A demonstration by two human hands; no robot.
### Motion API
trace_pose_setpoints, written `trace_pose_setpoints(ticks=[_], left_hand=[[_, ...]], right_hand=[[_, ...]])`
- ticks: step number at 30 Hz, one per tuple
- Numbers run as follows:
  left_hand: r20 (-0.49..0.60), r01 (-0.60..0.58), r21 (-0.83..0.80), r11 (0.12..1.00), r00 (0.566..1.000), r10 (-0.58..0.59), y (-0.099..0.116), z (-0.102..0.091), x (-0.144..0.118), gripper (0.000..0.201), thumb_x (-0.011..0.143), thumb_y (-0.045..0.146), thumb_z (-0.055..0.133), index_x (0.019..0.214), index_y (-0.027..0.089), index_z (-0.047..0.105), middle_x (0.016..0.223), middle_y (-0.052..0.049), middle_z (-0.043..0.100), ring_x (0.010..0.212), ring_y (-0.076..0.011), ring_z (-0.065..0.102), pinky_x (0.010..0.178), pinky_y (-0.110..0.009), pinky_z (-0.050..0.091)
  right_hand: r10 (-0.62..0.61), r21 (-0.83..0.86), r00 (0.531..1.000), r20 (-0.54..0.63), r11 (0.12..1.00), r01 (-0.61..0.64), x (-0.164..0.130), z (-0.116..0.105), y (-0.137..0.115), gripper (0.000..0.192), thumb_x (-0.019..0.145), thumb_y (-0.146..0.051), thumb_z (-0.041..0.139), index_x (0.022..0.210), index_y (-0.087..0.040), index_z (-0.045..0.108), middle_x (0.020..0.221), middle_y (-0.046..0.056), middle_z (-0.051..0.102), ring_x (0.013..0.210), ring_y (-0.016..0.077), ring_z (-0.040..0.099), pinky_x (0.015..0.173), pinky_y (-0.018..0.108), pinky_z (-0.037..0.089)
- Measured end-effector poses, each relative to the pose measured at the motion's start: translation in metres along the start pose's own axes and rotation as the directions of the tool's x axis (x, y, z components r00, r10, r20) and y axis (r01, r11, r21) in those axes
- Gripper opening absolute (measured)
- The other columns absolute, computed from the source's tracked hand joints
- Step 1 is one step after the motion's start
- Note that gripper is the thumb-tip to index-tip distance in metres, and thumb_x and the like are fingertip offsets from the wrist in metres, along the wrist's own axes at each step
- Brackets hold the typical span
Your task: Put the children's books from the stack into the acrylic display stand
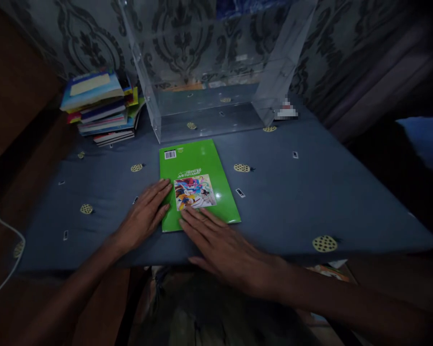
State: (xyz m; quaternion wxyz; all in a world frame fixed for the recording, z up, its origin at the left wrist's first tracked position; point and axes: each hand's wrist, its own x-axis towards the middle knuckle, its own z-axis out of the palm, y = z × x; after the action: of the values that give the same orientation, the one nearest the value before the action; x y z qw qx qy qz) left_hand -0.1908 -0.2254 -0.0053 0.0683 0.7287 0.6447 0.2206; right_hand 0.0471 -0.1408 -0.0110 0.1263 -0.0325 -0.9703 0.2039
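Note:
A green book lies flat on the table, upside down to me, with a barcode in its far left corner and a colourful picture in its middle. My left hand rests along the book's left edge, its fingers stretched out and touching it. Across the near edge lies my right hand, palm down, with the fingertips on the lower part of the picture and the thumb off the book. Neither hand grips anything.
A clear acrylic shelf case stands behind the book, near the patterned wall. Left of it is a stack of books. A small blurred object sits right of the case. A white cable hangs at the far left.

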Motion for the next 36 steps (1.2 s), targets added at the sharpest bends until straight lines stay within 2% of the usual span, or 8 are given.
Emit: trace_pose_setpoints(ticks=[6,11,15,19,24,29,32,36], left_hand=[[-0.014,0.006,0.050,0.999,1.000,-0.005,0.001,0.000,0.000,0.050,0.104,0.032,0.041,0.154,0.026,0.035,0.155,-0.011,0.045,0.145,-0.0250,0.041,0.119,-0.050,0.037],[-0.019,-0.044,0.075,0.996,0.999,0.046,0.006,0.000,0.000,0.048,0.104,0.025,0.038,0.152,0.027,0.038,0.154,-0.010,0.046,0.144,-0.0243,0.043,0.117,-0.049,0.039],[-0.004,-0.114,0.135,0.984,0.993,0.116,0.024,0.003,0.003,0.048,0.103,0.031,0.043,0.150,0.026,0.040,0.150,-0.012,0.051,0.139,-0.0261,0.048,0.116,-0.053,0.039],[0.046,-0.218,0.231,0.948,0.976,0.213,0.056,0.015,0.018,0.055,0.099,0.047,0.049,0.144,0.016,0.045,0.145,-0.018,0.054,0.136,-0.0327,0.050,0.113,-0.055,0.041],[0.063,-0.223,0.359,0.906,0.975,0.215,0.087,0.033,0.041,0.044,0.101,0.038,0.048,0.135,0.011,0.053,0.133,-0.021,0.062,0.125,-0.0335,0.057,0.103,-0.050,0.049],[0.025,-0.266,0.439,0.858,0.958,0.284,0.093,0.036,0.046,0.036,0.101,0.031,0.048,0.130,0.011,0.056,0.125,-0.020,0.067,0.118,-0.0316,0.063,0.096,-0.044,0.053],[-0.004,-0.301,0.442,0.845,0.941,0.338,0.093,0.032,0.046,0.033,0.100,0.027,0.052,0.129,0.012,0.057,0.119,-0.017,0.071,0.111,-0.0293,0.067,0.091,-0.039,0.055],[-0.010,-0.326,0.444,0.835,0.929,0.369,0.096,0.027,0.050,0.030,0.098,0.022,0.054,0.126,0.013,0.059,0.114,-0.014,0.074,0.107,-0.0266,0.069,0.089,-0.036,0.056]], right_hand=[[0.129,-0.076,0.986,-0.105,0.988,-0.137,-0.045,-0.019,0.035,0.071,0.098,-0.032,0.053,0.160,-0.017,0.020,0.158,0.016,0.037,0.148,0.0287,0.033,0.121,0.056,0.032],[0.143,-0.063,0.980,-0.140,0.986,-0.153,-0.054,-0.023,0.042,0.075,0.097,-0.036,0.056,0.160,-0.022,0.017,0.157,0.013,0.040,0.146,0.0282,0.038,0.121,0.056,0.032],[0.150,0.029,0.976,-0.156,0.989,-0.147,-0.054,-0.028,0.045,0.066,0.098,-0.037,0.054,0.158,-0.026,0.028,0.156,0.011,0.044,0.145,0.0269,0.041,0.120,0.056,0.033],[0.214,0.244,0.962,-0.171,0.955,-0.169,-0.046,-0.047,0.059,0.046,0.102,-0.033,0.044,0.148,-0.026,0.047,0.143,0.009,0.059,0.134,0.0229,0.054,0.112,0.048,0.045],[0.199,0.416,0.963,-0.181,0.903,-0.108,-0.014,-0.062,0.089,0.039,0.103,-0.032,0.042,0.136,-0.023,0.060,0.115,0.005,0.075,0.107,0.0199,0.068,0.098,0.039,0.052],[0.198,0.595,0.970,-0.141,0.800,-0.077,0.005,-0.057,0.111,0.037,0.101,-0.035,0.047,0.123,-0.014,0.068,0.089,0.004,0.078,0.080,0.0148,0.070,0.076,0.028,0.054],[0.214,0.651,0.966,-0.143,0.756,-0.071,0.002,-0.055,0.113,0.035,0.101,-0.036,0.048,0.113,-0.013,0.072,0.088,0.005,0.078,0.081,0.0144,0.070,0.078,0.027,0.054],[0.203,0.661,0.968,-0.146,0.748,-0.057,-0.005,-0.058,0.113,0.031,0.100,-0.035,0.052,0.105,-0.014,0.073,0.092,0.006,0.078,0.083,0.0143,0.070,0.080,0.028,0.053]])
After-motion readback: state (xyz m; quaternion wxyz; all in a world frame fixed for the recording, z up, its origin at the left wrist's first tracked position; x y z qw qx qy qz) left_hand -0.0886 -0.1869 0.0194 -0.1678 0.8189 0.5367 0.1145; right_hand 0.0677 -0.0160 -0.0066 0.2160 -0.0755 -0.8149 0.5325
